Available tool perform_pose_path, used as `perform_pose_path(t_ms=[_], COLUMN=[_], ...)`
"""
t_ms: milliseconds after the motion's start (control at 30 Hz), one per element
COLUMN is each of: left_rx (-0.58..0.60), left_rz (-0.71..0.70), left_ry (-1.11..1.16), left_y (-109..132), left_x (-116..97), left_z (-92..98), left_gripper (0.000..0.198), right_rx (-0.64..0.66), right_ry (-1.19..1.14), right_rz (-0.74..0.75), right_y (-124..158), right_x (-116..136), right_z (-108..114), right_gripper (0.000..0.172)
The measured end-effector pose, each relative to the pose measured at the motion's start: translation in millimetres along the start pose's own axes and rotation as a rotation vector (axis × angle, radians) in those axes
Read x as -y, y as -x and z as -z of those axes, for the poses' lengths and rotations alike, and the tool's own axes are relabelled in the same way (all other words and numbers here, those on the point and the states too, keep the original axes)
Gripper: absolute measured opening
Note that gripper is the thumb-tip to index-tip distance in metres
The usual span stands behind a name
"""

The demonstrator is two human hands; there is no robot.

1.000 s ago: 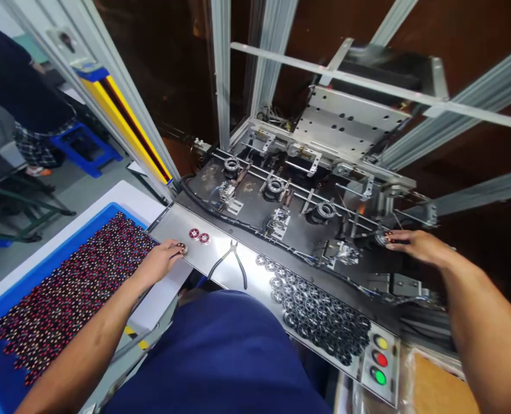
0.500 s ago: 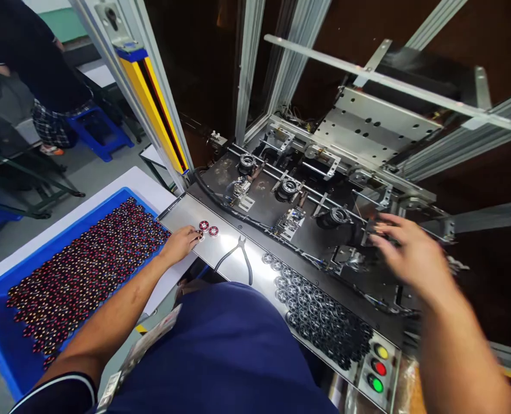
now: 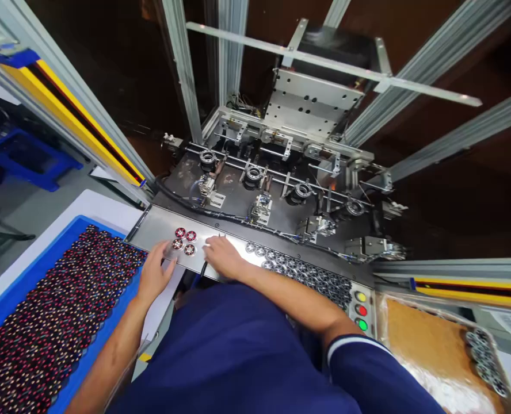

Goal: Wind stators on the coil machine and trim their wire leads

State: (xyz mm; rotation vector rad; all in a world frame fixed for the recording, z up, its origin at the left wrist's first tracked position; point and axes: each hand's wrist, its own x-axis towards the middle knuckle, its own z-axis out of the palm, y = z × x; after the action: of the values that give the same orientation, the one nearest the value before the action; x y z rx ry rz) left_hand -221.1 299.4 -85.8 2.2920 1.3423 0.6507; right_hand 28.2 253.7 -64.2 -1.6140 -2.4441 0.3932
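Several small round wound cores, with red or copper-coloured segments, lie in a cluster on the metal ledge. At their left side is my left hand, open, its thumb apart from the fingers and nothing seen in it. My right hand rests low over the ledge just right of the cluster. Its fingers are loosely bent and apart, with no part visible in them. It covers most of the cutting pliers, of which a dark handle shows below the fingers.
A blue tray full of similar cores stands left. Grey metal rings cover the ledge's right half, beside coloured buttons. Behind is a machine with round fixtures and a cable along its front. A brown box sits right.
My right hand has come back from the rightmost fixture to the ledge by the pliers. My left hand has let go of a core, and the cluster has grown. The view has swung right.
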Motion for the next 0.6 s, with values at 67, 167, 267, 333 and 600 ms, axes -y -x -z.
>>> perform_pose_path(t_ms=[67, 167, 267, 333, 600], left_rx=[-0.051, -0.089, -0.068, -0.045, 0.18], left_rz=[0.03, 0.059, 0.048, 0.03, 0.029], left_ry=[0.033, 0.091, 0.154, 0.201, 0.507], left_y=[7.8, 12.1, 5.8, -1.3, -20.8], left_x=[-9.6, -27.7, -48.8, -63.9, -107.2], left_z=[2.0, 2.2, 1.3, 2.4, 10.8], left_gripper=[0.045, 0.043, 0.04, 0.039, 0.035], right_rx=[-0.021, -0.039, -0.016, -0.008, -0.067], right_ry=[0.036, 0.088, 0.096, 0.091, 0.102], right_rz=[-0.119, -0.276, -0.281, -0.251, -0.083], right_y=[36.5, 81.2, 97.1, 94.6, 77.2], right_x=[-19.8, -41.8, -45.9, -42.7, -52.2], right_z=[7.5, 9.7, 3.0, -0.6, 6.6], right_gripper=[0.019, 0.026, 0.026, 0.025, 0.016])
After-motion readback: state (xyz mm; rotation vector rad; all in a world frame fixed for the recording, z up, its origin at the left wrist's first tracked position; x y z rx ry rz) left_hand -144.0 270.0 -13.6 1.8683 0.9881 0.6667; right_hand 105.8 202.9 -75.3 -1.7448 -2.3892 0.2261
